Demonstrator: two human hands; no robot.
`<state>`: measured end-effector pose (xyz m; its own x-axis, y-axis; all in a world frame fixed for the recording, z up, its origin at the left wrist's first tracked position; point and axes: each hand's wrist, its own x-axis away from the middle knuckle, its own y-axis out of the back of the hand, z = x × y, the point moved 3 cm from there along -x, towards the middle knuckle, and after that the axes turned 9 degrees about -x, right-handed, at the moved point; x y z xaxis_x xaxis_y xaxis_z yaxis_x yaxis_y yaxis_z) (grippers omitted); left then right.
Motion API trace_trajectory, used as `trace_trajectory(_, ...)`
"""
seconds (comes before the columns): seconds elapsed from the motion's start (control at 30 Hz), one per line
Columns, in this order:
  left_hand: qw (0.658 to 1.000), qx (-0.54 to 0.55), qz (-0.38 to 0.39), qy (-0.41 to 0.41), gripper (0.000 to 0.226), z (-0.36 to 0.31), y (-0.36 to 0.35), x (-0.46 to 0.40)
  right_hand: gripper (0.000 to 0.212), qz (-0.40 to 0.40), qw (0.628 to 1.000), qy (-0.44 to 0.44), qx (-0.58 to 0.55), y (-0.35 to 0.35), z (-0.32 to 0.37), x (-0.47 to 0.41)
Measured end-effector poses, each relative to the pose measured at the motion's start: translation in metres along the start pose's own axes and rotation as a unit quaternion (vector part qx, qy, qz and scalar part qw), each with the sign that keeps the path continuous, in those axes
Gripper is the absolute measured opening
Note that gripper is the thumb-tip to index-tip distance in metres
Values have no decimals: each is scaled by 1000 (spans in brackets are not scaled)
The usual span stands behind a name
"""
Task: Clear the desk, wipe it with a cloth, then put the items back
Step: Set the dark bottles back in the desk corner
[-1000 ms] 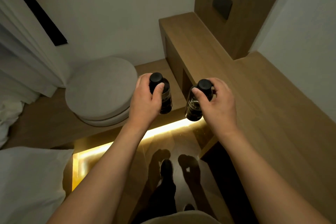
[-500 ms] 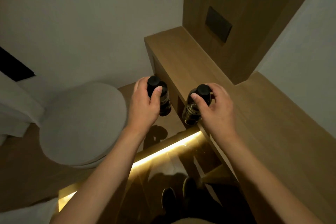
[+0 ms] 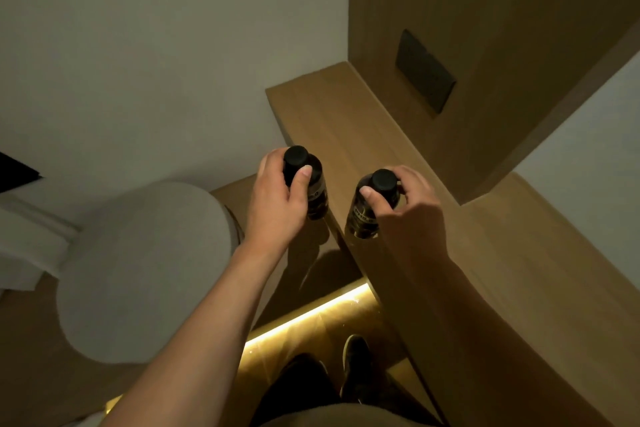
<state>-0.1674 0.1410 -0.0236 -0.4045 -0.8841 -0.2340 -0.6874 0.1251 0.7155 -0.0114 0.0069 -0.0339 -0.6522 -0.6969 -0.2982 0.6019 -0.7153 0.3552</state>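
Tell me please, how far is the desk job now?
Looks done: the wooden desk top shows bare, no items on it. In hand: the left hand grips one dark bottle, the right hand another dark bottle, both near the desk's edge. Left: setting them down. Whether wiping happened, I cannot tell.

the table is matt, smooth wood. both dark bottles look glossy, with matt black caps. the round stool wears rough grey cloth. the floor is glossy.

Hotel-style bedroom, wooden desk, round pouf, underlit floor
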Motion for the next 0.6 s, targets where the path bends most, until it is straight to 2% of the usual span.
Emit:
trace_trajectory(0.13, 1000, -10, 27, 0, 32, -2, -17, -23, 21, 14, 1000, -16, 7, 3, -10, -23)
trace_trajectory(0.23, 997, 4, 73, -30, 34, -10, -35, -40, 14, -9, 1000, -27, 12, 12, -13, -33)
trace_trajectory(0.37, 985, 42, 150, -79, 27, -30, -63, -65, 19, -64, 996, -54, 37, 29, -22, -38)
trace_trajectory(0.43, 974, 61, 171, -136, 23, -45, -77, -74, 20, -96, 990, -90, 51, 39, -31, -38)
trace_trajectory(0.5, 960, 69, 200, -184, 28, -58, -93, -80, 19, -129, 985, -102, 59, 49, -39, -36)
trace_trajectory(0.6, 933, 77, 281, -211, 33, -77, -118, -80, 23, -180, 975, -113, 57, 65, -48, -28)
